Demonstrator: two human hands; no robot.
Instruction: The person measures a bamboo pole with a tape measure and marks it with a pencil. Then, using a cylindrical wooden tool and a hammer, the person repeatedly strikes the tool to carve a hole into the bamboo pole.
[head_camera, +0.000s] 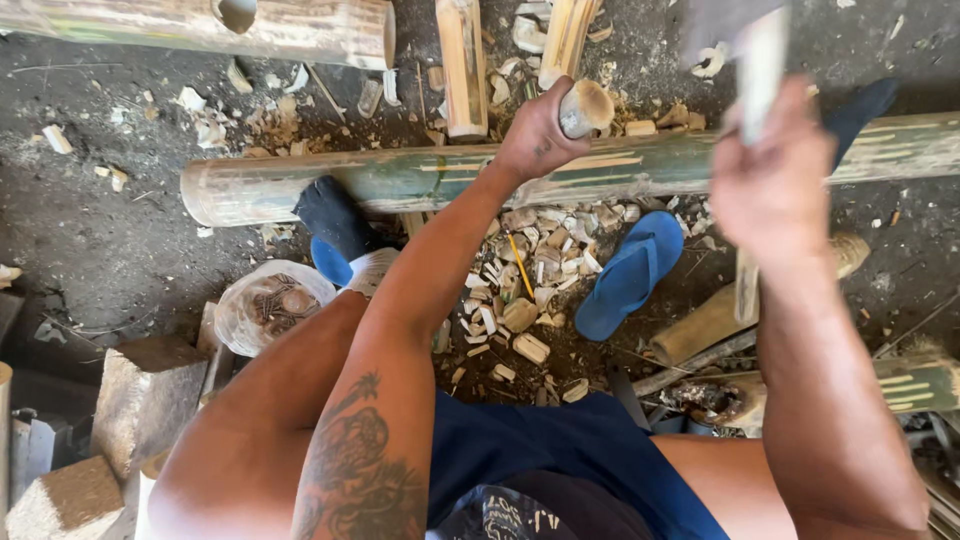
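Bamboo everywhere on dark dirt floor: at far left grey stone blocks (140, 395), then a clear plastic bag (268, 305) with something brown inside, near the left knee. Across the middle, a long green bamboo pole (400, 180) lying flat, pinned under a foot in a dark sock (332, 215) on a blue sandal. Behind it, another thick pole with a round hole (210, 25) and some split pieces (462, 65). In the centre, left hand (538, 135) closed around a short bamboo piece (585, 107), held upright with its lower end on the long pole. Below, a heap of pale chips (530, 285) and a second blue sandal (628, 272), empty. At right, right hand (770, 175) raised and blurred, wrapped around a pale handle of a chopping blade (745, 40); blade itself blurred, edge not clear. Possible trouble, only as judgement: blade raised high and left fingers very close to the top of the short piece, so a strike slightly off line could reach the fingers; short piece also not fixed, only hand-held on a round pole, so able to slip or tip under a blow; foot in sock near the strike line, chips loose under the feet.
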